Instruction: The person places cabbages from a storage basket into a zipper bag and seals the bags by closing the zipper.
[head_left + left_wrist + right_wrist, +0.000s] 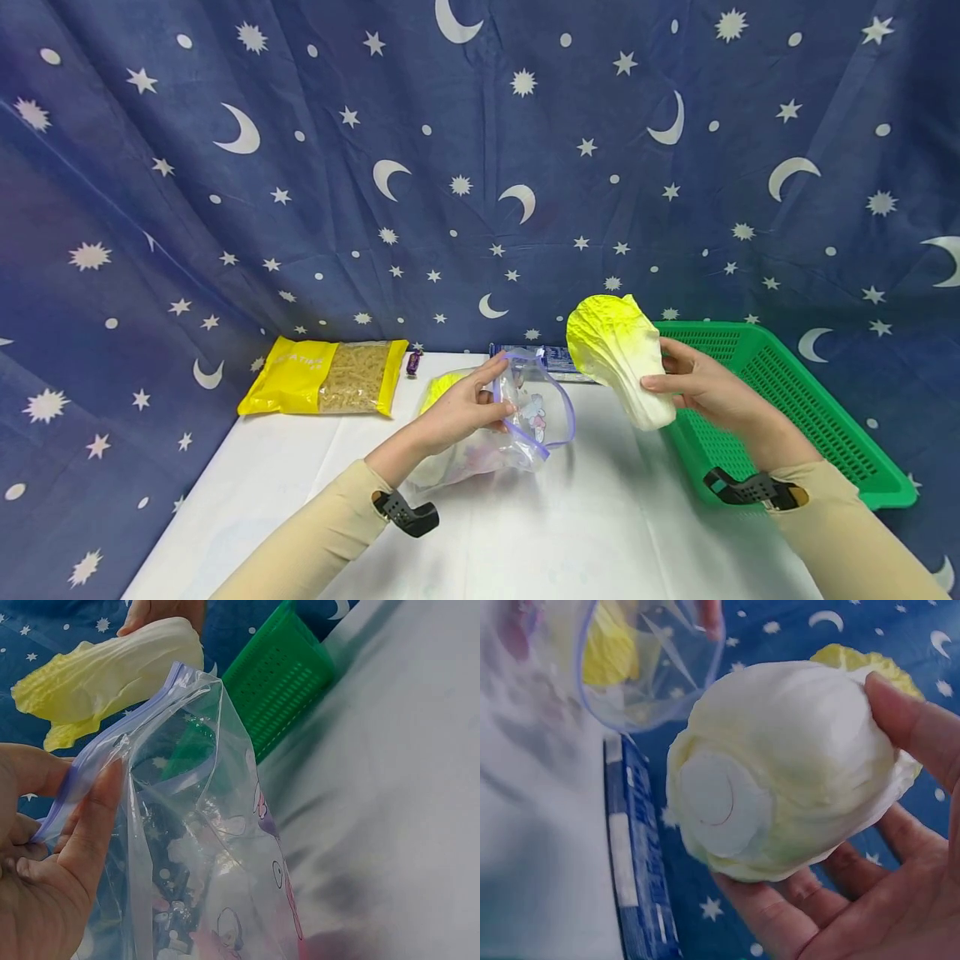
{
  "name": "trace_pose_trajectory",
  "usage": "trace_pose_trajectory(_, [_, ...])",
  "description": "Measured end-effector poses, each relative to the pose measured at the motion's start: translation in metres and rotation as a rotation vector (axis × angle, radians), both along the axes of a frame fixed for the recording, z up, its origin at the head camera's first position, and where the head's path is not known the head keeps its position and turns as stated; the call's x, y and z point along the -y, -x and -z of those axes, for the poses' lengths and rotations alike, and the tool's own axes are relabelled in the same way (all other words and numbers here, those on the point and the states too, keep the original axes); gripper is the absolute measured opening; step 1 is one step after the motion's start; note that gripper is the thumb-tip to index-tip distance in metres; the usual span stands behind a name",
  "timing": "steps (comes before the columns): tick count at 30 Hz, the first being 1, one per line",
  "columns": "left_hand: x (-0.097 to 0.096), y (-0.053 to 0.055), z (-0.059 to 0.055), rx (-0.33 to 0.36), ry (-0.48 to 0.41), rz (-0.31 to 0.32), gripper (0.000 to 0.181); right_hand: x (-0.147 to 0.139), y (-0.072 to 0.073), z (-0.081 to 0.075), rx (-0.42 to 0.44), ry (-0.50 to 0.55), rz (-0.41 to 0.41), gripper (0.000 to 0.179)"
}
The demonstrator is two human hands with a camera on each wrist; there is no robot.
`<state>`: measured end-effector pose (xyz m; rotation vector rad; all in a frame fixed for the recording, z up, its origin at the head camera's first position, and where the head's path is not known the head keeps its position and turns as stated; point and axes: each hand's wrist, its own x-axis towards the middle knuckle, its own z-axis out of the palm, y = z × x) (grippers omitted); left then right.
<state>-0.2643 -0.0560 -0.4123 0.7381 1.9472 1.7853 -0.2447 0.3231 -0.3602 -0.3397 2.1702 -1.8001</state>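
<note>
My left hand (468,404) pinches the purple zip edge of a clear zip-lock bag (534,421), whose mouth gapes toward the right. Cartoon figures are printed on the bag. Inside it, partly behind the hand, lies a yellow-and-white thing (609,646) that resembles a cabbage. Above the table, my right hand (701,383) grips a napa cabbage (618,350) by its side, yellow leaf end up and white base down. In the right wrist view the thumb and fingers wrap that cabbage, its flat round base facing the camera. A gap separates cabbage and bag mouth.
A green perforated basket (843,412) stands at the right, beneath the right forearm. Behind the bag lies a long blue package (566,362). At the back left are a yellow pasta bag (356,379) and a small purple-wrapped candy (414,362). A blue curtain (465,225) hangs behind.
</note>
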Motion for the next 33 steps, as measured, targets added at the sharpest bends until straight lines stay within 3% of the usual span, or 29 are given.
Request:
trace_pose_trajectory(7, [0.0,0.0,0.001,0.006,-0.015,-0.002,0.084,0.028,-0.009,0.015,-0.131,-0.16,0.04,0.077])
trace_pose_trajectory(12, [0.001,0.001,0.0,0.014,-0.026,-0.004,0.084,0.046,-0.018,0.024,-0.192,-0.189,0.073,0.079])
trace_pose_trajectory(17, [0.002,0.0,0.0,0.012,-0.01,-0.016,0.084,0.056,-0.022,0.032,-0.204,-0.186,0.067,0.079])
trace_pose_trajectory(25, [0.004,0.001,0.002,0.02,-0.016,-0.013,0.086,0.063,-0.016,0.049,-0.214,-0.264,0.054,0.081])
trace_pose_trajectory(33, [0.003,0.002,0.002,0.032,-0.03,-0.021,0.086,0.067,-0.016,0.054,-0.264,-0.344,0.059,0.082])
